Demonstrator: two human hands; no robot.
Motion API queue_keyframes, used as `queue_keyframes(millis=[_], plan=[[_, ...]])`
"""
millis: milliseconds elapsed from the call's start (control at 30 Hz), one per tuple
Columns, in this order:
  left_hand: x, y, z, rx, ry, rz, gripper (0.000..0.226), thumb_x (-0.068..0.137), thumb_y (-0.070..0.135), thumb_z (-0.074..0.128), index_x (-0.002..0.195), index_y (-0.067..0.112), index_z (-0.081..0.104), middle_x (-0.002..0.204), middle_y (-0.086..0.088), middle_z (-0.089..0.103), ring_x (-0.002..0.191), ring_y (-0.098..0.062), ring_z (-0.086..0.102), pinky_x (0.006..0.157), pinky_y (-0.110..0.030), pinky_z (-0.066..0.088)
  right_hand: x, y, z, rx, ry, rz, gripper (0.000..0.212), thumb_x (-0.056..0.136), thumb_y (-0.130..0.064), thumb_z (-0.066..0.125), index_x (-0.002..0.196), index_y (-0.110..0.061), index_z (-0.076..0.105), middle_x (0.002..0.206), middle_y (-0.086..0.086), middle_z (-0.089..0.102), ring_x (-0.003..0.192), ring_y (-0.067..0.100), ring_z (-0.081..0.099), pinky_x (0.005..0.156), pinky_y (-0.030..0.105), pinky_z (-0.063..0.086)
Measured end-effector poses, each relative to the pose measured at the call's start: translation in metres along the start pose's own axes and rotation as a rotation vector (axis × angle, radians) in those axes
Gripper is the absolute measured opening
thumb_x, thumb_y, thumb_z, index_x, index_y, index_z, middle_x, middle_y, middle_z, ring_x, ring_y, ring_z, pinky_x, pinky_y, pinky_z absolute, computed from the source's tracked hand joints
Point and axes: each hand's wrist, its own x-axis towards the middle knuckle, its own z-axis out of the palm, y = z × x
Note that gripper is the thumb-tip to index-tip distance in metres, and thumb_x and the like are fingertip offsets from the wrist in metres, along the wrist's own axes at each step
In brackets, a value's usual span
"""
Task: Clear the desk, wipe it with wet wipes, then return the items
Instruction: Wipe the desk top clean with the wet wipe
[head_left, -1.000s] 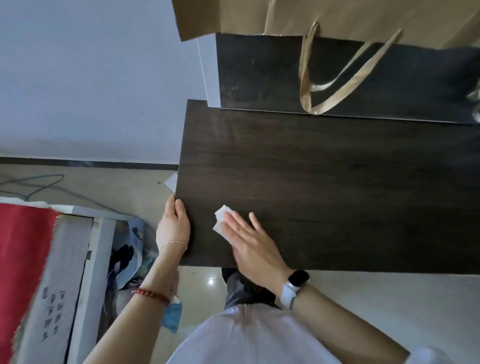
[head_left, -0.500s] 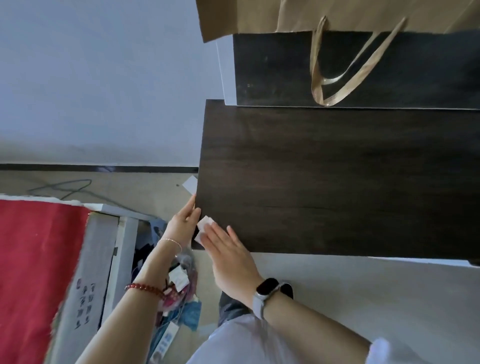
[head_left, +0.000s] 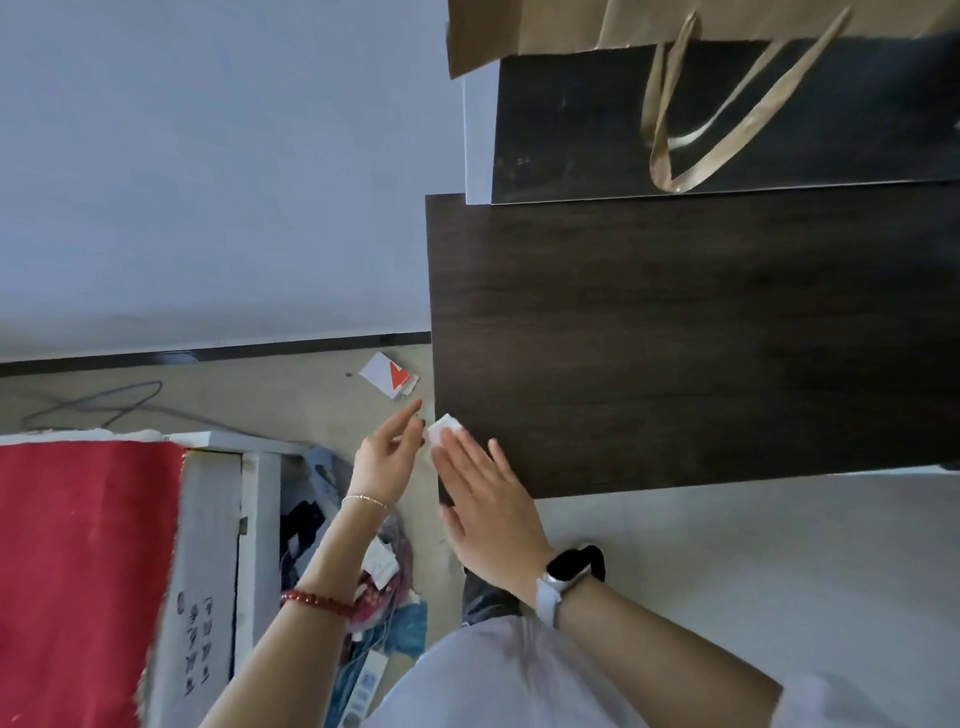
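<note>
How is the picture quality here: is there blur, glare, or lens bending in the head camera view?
Head view: the right hand and the wet wipe look slightly soft, probably motion blur; the desk shows dull daylight sheen but no hard glare, grain still readable; the paper bag is cut off at the top edge; the wide lens bends the baseboard line and tilts the edges.
</note>
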Motion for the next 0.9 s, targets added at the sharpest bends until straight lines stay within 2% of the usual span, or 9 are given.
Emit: queue_keyframes(millis=[67, 133, 233, 367, 500, 600, 733, 800, 900], plan=[[-0.003, 0.001, -0.003, -0.059, 0.053, -0.009, 0.033, 0.093, 0.019, 0.047, 0.126, 0.015, 0.051, 0.117, -0.01, 0.062, 0.099, -0.021, 0.059, 0.095, -0.039, 0.046, -0.003, 0.002, 0.002, -0.09, -0.057, -0.117, 0.067, 0.075, -0.035, 0.064, 0.135, -0.015, 0.042, 0.144, 0.001, 0.042, 0.134, 0.016, 0.035, 0.113, 0.041, 0.018], [-0.006, 0.002, -0.003, -0.075, 0.098, 0.004, 0.031, 0.093, 0.017, 0.047, 0.124, 0.013, 0.052, 0.117, -0.012, 0.062, 0.099, -0.024, 0.06, 0.092, -0.037, 0.046, -0.008, 0.016, -0.002, -0.103, -0.091, -0.188, 0.076, 0.066, -0.02, 0.074, 0.135, -0.016, 0.042, 0.143, 0.0, 0.043, 0.133, 0.015, 0.037, 0.11, 0.043, 0.024], [-0.013, 0.006, 0.005, -0.034, 0.13, 0.053, 0.029, 0.093, 0.014, 0.047, 0.12, 0.011, 0.053, 0.116, -0.01, 0.062, 0.099, -0.022, 0.059, 0.087, -0.03, 0.044, -0.016, 0.045, -0.009, 0.025, -0.031, -0.261, 0.069, 0.066, 0.006, 0.064, 0.13, -0.013, 0.048, 0.139, 0.004, 0.048, 0.131, 0.017, 0.04, 0.106, 0.052, 0.021], [-0.024, 0.016, 0.021, 0.02, 0.151, 0.159, 0.027, 0.091, 0.007, 0.047, 0.117, 0.006, 0.056, 0.114, -0.014, 0.057, 0.096, -0.017, 0.056, 0.081, -0.025, 0.042, -0.04, 0.066, -0.02, 0.066, -0.064, -0.296, 0.052, 0.078, 0.001, 0.034, 0.123, -0.012, 0.056, 0.136, 0.005, 0.051, 0.13, 0.02, 0.042, 0.107, 0.052, 0.019], [-0.026, 0.023, 0.028, -0.001, 0.167, 0.132, 0.027, 0.092, 0.007, 0.047, 0.116, 0.006, 0.057, 0.114, -0.013, 0.052, 0.097, -0.016, 0.054, 0.082, -0.025, 0.041, -0.05, 0.054, -0.014, 0.205, -0.138, -0.434, 0.047, 0.076, 0.01, 0.043, 0.115, -0.011, 0.06, 0.129, 0.007, 0.057, 0.129, 0.024, 0.043, 0.11, 0.047, 0.022], [-0.025, 0.02, 0.021, -0.065, 0.201, 0.065, 0.025, 0.092, 0.008, 0.046, 0.114, 0.007, 0.057, 0.115, -0.011, 0.054, 0.097, -0.019, 0.054, 0.084, -0.029, 0.043, -0.044, 0.035, -0.011, 0.482, 0.019, -0.137, 0.043, 0.08, 0.008, 0.045, 0.115, -0.011, 0.059, 0.118, 0.007, 0.064, 0.12, 0.021, 0.051, 0.105, 0.034, 0.037], [-0.031, 0.013, 0.014, -0.084, 0.202, 0.087, 0.022, 0.091, 0.008, 0.047, 0.109, 0.012, 0.06, 0.111, -0.011, 0.06, 0.095, -0.022, 0.058, 0.086, -0.036, 0.048, -0.025, 0.029, -0.041, 0.902, 0.261, 0.517, 0.019, 0.092, -0.014, 0.046, 0.106, -0.009, 0.056, 0.097, -0.008, 0.061, 0.086, 0.007, 0.056, 0.073, 0.015, 0.042], [-0.035, 0.016, 0.016, -0.116, 0.162, 0.129, 0.017, 0.091, 0.012, 0.05, 0.103, 0.018, 0.06, 0.105, -0.009, 0.063, 0.094, -0.025, 0.061, 0.084, -0.041, 0.051, -0.015, 0.031, -0.053, 1.063, 0.253, 0.721, 0.006, 0.09, -0.01, 0.053, 0.092, -0.013, 0.057, 0.088, -0.008, 0.056, 0.077, 0.004, 0.052, 0.062, 0.01, 0.038], [-0.04, 0.03, 0.024, -0.216, 0.007, 0.121, 0.024, 0.082, 0.035, 0.055, 0.103, 0.023, 0.06, 0.103, -0.005, 0.065, 0.093, -0.02, 0.062, 0.081, -0.036, 0.052, -0.007, 0.029, -0.062, 1.306, 0.21, 0.856, 0.014, 0.087, -0.01, 0.057, 0.08, -0.021, 0.06, 0.084, -0.002, 0.06, 0.075, 0.008, 0.055, 0.061, 0.014, 0.042]])
